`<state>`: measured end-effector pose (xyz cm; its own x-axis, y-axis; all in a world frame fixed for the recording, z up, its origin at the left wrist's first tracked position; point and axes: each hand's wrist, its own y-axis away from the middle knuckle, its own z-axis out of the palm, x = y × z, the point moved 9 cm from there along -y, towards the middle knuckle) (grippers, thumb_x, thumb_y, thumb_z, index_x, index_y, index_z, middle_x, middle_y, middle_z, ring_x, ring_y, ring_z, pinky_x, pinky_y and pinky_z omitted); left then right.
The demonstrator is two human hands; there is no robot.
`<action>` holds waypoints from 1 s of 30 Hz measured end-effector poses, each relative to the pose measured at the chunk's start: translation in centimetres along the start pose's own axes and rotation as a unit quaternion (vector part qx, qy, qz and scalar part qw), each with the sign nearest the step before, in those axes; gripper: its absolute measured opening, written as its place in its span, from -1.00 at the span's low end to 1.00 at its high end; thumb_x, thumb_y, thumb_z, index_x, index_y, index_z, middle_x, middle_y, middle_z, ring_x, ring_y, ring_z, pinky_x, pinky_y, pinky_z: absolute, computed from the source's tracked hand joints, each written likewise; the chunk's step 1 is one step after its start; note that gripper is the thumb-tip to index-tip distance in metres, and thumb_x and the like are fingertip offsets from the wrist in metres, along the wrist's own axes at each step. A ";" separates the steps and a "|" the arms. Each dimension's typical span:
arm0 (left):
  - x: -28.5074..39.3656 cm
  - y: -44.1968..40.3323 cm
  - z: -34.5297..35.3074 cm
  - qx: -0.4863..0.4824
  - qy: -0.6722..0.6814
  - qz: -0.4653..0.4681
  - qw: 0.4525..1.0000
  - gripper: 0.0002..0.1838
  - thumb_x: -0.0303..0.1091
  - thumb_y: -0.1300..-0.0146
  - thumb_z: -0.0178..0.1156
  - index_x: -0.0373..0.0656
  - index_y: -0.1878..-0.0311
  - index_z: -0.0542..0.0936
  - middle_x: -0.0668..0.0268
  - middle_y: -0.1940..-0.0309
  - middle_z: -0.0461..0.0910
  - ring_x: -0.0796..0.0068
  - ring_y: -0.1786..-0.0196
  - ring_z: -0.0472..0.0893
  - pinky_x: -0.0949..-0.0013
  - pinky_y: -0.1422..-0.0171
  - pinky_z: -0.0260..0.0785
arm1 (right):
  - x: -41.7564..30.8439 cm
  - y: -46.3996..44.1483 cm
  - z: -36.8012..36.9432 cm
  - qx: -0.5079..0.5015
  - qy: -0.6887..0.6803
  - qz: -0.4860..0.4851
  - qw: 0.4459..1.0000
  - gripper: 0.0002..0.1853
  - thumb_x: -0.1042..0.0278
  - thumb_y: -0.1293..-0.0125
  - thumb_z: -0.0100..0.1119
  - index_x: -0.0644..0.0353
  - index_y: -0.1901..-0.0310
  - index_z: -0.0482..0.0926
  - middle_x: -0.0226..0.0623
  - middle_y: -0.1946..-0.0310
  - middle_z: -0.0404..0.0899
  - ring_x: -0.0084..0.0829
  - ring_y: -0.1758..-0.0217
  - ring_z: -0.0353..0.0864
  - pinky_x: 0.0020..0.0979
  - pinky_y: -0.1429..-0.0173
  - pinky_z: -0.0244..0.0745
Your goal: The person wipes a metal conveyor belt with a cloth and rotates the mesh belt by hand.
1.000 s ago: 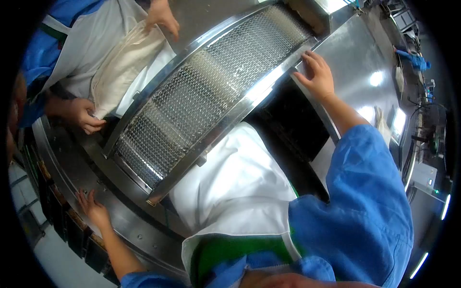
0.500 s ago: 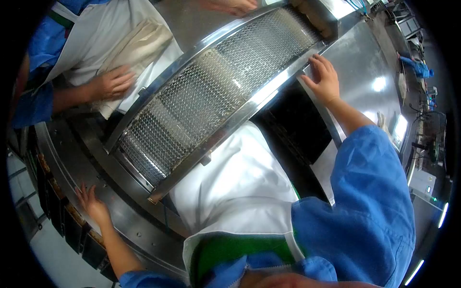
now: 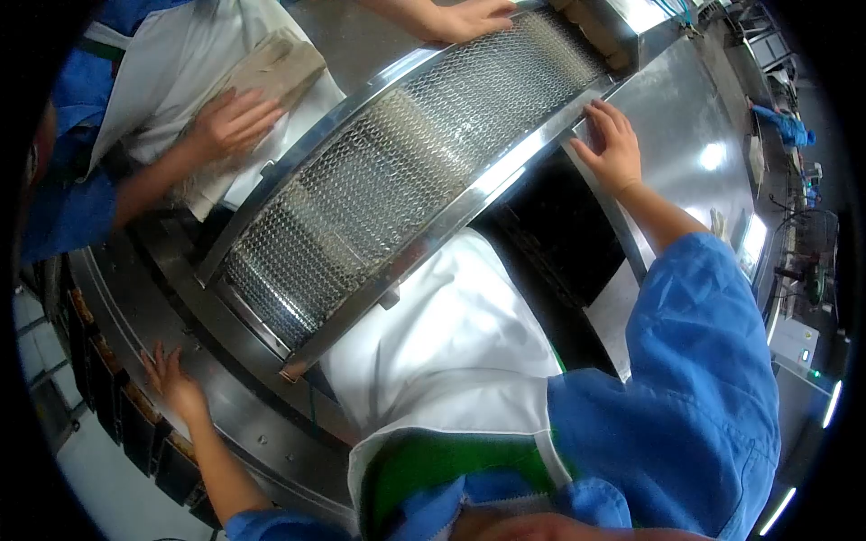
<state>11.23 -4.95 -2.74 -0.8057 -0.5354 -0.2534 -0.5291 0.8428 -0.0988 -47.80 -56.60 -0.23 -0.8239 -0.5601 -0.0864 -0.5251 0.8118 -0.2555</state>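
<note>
A curved metal mesh conveyor [image 3: 388, 171] runs diagonally between steel rails. My left hand [image 3: 176, 386] lies with fingers spread on the steel surface [image 3: 244, 410] at lower left and holds nothing. Near the conveyor's right-hand rail [image 3: 505, 180], my right hand [image 3: 613, 149] is open, its fingers slightly bent at the edge of the steel table [image 3: 686, 108]. I cannot tell whether its fingertips touch the rail.
Across the conveyor, a co-worker's hand [image 3: 236, 122] lies on a beige cloth [image 3: 293, 68] over a white apron. The co-worker's other hand [image 3: 474, 20] rests at the conveyor's far rail. A dark opening [image 3: 559, 234] lies beside the conveyor.
The co-worker's lower hand has moved from the cloth's lower end up onto the cloth. Their other hand has moved right to the conveyor rail. My hands have barely moved.
</note>
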 end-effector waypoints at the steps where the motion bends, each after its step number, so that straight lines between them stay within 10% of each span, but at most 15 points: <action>1: 0.0 0.0 0.0 0.000 0.000 0.000 1.000 -0.66 -0.64 -0.17 -0.01 -0.11 0.08 0.63 0.24 -0.34 0.40 0.10 -0.53 0.09 -0.05 -0.56 -0.07 | 0.0 0.0 0.0 0.000 0.000 0.000 1.000 -0.39 -0.07 -0.12 0.30 0.02 -0.18 0.48 -0.25 -0.30 0.38 -0.14 -0.38 0.30 -0.12 -0.41 0.19; 12: -0.3 -0.2 0.5 -0.096 -0.046 -0.046 0.993 -0.64 -0.54 0.00 0.25 -0.06 0.07 0.65 0.35 -0.36 0.37 0.16 -0.57 0.00 -0.05 -0.55 -0.04 | -0.4 0.1 -0.3 0.010 -0.012 -0.002 1.000 -0.38 -0.07 -0.12 0.31 0.05 -0.18 0.49 -0.20 -0.30 0.38 -0.13 -0.38 0.31 -0.12 -0.41 0.19; 30: -0.4 0.2 -0.1 0.002 -0.012 -0.033 0.999 -0.64 -0.65 -0.01 0.04 -0.07 0.17 0.67 0.29 -0.28 0.46 0.09 -0.52 0.14 0.00 -0.43 0.13 | -0.3 -0.2 -0.3 0.018 -0.056 -0.006 0.998 -0.44 -0.01 -0.09 0.36 0.02 -0.12 0.54 -0.23 -0.26 0.43 -0.12 -0.30 0.39 -0.16 -0.36 0.29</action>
<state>11.40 -4.55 -2.53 -0.7624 -0.5886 -0.2688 -0.5800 0.8058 -0.1196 -47.54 -56.56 0.09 -0.7875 -0.5867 -0.1888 -0.5258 0.7993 -0.2909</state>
